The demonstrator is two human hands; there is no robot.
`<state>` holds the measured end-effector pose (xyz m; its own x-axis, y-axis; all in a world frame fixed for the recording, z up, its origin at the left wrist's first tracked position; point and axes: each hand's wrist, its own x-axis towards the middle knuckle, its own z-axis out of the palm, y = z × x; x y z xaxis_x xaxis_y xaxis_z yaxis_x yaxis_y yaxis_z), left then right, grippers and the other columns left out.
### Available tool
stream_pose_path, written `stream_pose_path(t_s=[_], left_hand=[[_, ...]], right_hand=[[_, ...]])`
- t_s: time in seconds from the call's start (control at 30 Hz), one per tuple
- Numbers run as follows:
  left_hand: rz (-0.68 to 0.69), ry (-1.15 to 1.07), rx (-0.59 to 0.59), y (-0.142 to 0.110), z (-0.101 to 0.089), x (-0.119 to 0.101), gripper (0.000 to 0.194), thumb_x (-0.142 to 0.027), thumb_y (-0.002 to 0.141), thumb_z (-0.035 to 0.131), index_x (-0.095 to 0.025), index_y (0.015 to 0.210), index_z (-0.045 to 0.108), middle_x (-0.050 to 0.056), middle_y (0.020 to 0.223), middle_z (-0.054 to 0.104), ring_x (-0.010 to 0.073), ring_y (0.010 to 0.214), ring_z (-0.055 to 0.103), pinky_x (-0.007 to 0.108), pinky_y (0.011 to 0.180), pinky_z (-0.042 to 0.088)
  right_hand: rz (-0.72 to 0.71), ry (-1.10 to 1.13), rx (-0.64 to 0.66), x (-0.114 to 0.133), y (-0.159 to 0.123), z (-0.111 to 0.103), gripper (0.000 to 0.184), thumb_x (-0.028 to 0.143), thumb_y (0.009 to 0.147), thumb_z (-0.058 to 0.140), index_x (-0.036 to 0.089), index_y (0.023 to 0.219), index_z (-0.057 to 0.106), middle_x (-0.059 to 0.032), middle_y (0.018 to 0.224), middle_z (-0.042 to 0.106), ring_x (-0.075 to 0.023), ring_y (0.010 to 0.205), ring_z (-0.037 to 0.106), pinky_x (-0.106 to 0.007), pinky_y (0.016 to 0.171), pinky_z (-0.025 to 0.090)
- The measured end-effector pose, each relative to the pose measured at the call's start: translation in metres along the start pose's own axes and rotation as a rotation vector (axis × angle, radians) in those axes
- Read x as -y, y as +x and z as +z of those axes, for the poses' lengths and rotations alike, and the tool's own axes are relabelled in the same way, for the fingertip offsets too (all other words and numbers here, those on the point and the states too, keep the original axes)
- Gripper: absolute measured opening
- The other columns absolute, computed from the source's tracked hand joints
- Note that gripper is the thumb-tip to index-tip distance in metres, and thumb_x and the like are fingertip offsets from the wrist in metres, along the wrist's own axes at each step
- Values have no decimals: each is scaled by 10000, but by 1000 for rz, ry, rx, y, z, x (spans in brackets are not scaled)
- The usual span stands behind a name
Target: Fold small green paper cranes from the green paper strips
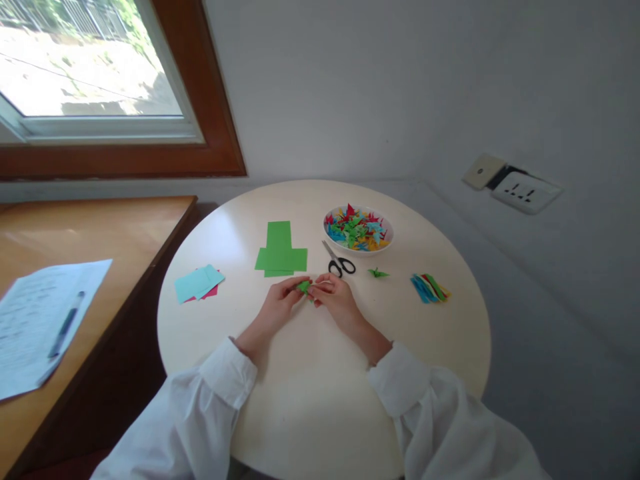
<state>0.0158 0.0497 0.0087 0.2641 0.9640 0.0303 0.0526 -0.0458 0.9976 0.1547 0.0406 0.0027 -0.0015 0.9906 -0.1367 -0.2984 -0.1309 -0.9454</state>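
Note:
Between my two hands is a small piece of folded green paper (304,287), held just above the round table. My left hand (280,301) pinches it from the left, and my right hand (337,300) grips it from the right; the fingers cover part of its shape. Just beyond my hands lie flat green paper pieces (279,247), overlapping in a cross. Black-handled scissors (340,262) rest behind my right hand, blades pointing away. To the right of them sits a finished green paper crane (379,273).
A white bowl (359,251) full of colourful paper cranes stands at the back of the round table (310,400). Light blue and red paper (195,285) lies left, multicoloured strips (429,289) right. A wooden desk (145,227) at left bears written sheets (30,333) and a pen (67,325).

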Motion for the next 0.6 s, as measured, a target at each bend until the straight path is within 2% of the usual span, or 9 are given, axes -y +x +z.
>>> stream_pose_path(t_s=[0.1,0.2,0.27,0.37,0.5,0.6], left_hand=[[-96,-201,-1,2,3,3,298,-211,697,592,-131,973,674,85,962,690,193,867,624,331,812,475],[-152,-362,-18,2,5,1,268,-188,651,615,-120,901,685,71,900,688,170,844,612,295,807,456],[-174,-416,-19,2,3,-1,233,-174,626,625,-116,842,690,66,871,685,166,828,608,286,799,451],[-216,-441,-20,3,0,0,207,-155,624,619,-108,815,683,65,828,680,154,783,610,282,781,457],[-259,-445,-36,5,-1,1,351,-117,652,616,-110,1003,619,58,788,669,135,715,621,302,770,479],[-250,-454,17,5,1,0,509,-149,701,622,-160,1192,490,33,774,668,127,711,634,317,778,494]], right_hand=[[-152,-68,26,-4,3,-1,280,298,552,730,205,668,493,59,539,572,-92,483,499,-216,459,372],[-279,-202,70,-9,6,-4,156,256,599,691,194,685,577,18,674,609,-111,599,556,-232,540,428],[-328,-287,96,-11,7,-7,107,229,622,665,194,714,622,-14,767,630,-141,693,589,-253,599,460],[-424,-441,115,-10,7,-10,87,202,666,625,201,746,662,-33,783,624,-158,727,590,-267,615,472],[-561,-615,108,-7,6,-13,90,184,711,598,211,746,677,-20,713,596,-139,647,549,-255,573,449],[-613,-657,38,-7,8,-15,82,192,724,596,211,739,675,-11,708,566,-123,605,508,-251,559,433]])
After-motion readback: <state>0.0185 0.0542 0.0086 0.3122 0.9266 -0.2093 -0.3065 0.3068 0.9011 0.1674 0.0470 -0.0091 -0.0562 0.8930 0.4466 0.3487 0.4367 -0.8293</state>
